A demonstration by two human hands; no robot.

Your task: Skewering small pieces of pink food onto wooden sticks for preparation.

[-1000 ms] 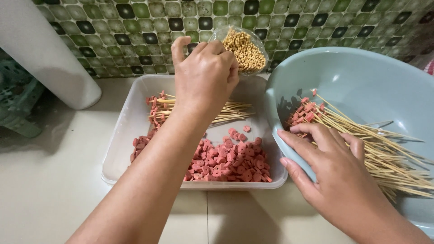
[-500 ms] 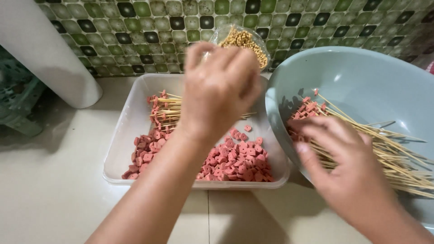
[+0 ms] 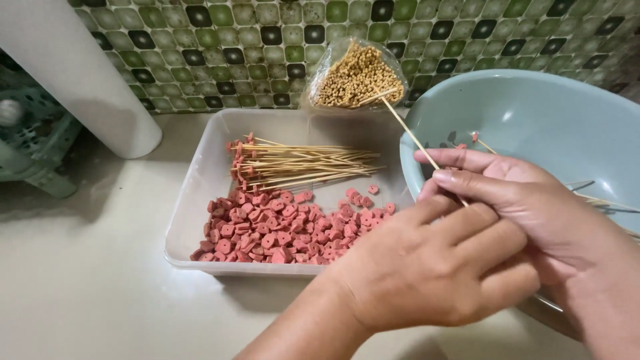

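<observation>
My left hand (image 3: pixel 433 267) and my right hand (image 3: pixel 527 200) meet over the near rim of a pale blue bowl (image 3: pixel 533 110). Between their fingertips they pinch one thin bamboo skewer (image 3: pixel 407 130), which slants up and left towards a clear bag of bare skewers (image 3: pixel 357 73) leaning on the tiled wall. The skewer's lower end is hidden between the fingers. To the left stands a white plastic tray (image 3: pixel 193 193) with a heap of pink sausage pieces (image 3: pixel 280 230) and a bundle of loaded skewers (image 3: pixel 300 163). Inside the bowl, a few loaded skewers (image 3: pixel 480 141) show behind my right hand.
A white cylinder (image 3: pixel 73 73) stands at the back left by the green tiled wall (image 3: pixel 220 40). A teal plastic basket (image 3: pixel 33 140) sits at the far left edge. Pale countertop (image 3: pixel 87 287) lies in front of the tray.
My left hand has come back from the bag at the wall with one skewer. My right hand has lifted off the bowl's rim and joined it on the skewer.
</observation>
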